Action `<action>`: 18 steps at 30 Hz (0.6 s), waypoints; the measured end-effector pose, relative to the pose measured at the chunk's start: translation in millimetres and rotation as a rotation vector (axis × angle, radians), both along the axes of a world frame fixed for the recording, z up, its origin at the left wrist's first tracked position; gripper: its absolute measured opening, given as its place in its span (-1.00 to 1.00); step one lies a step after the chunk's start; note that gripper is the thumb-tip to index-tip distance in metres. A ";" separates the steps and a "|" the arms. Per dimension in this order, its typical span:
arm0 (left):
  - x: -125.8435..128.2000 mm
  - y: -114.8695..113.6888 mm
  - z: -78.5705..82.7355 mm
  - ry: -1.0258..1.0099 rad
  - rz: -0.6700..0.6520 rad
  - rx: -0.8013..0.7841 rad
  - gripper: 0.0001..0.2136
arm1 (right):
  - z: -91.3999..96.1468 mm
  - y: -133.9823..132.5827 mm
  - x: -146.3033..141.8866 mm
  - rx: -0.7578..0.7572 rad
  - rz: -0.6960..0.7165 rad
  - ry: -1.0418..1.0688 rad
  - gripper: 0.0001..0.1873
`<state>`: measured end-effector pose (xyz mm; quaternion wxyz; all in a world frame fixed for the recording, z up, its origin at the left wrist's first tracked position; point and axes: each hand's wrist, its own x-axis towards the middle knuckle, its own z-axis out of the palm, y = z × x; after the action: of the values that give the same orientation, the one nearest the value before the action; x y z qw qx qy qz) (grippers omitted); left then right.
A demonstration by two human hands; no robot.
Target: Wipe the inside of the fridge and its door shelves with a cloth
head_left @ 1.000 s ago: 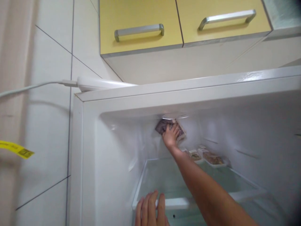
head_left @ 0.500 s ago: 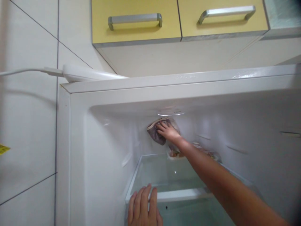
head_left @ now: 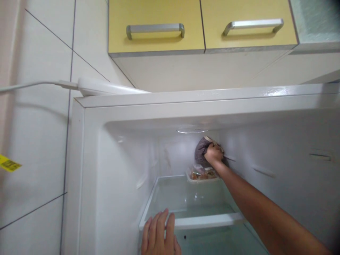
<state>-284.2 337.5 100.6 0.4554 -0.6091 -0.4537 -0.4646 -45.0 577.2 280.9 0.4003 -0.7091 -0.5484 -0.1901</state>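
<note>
I look into an open white fridge. My right hand reaches deep inside and is closed on a grey-purple cloth, pressing it against the back wall near the right corner, just under the ceiling lamp. My left hand rests with its fingers flat on the white front rim of the glass shelf, at the bottom of the view. A clear tray of packed food stands at the back of that shelf, just below the cloth.
Yellow cabinet doors with metal bar handles hang above the fridge. A white plug and cable lie on the fridge top at the left. The tiled wall carries a yellow label at the left edge.
My right hand has swept the cloth along the back wall, first slightly left, then to the right corner. The food tray at the back now shows. My left hand stays on the shelf rim.
</note>
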 end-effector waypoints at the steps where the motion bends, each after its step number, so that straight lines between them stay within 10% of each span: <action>1: 0.6 -0.2 0.0 -0.004 -0.003 0.001 -0.68 | 0.8 0.8 -3.3 -0.015 -0.003 0.041 -0.58; 18: 2.2 -0.1 -0.9 0.019 0.048 0.021 -0.60 | 43.9 -20.2 -138.0 0.078 0.320 -0.157 -0.45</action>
<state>-282.0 337.4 99.7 0.4769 -0.5975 -0.4591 -0.4525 -183.0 557.0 324.7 0.4086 -0.5795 -0.6762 -0.2000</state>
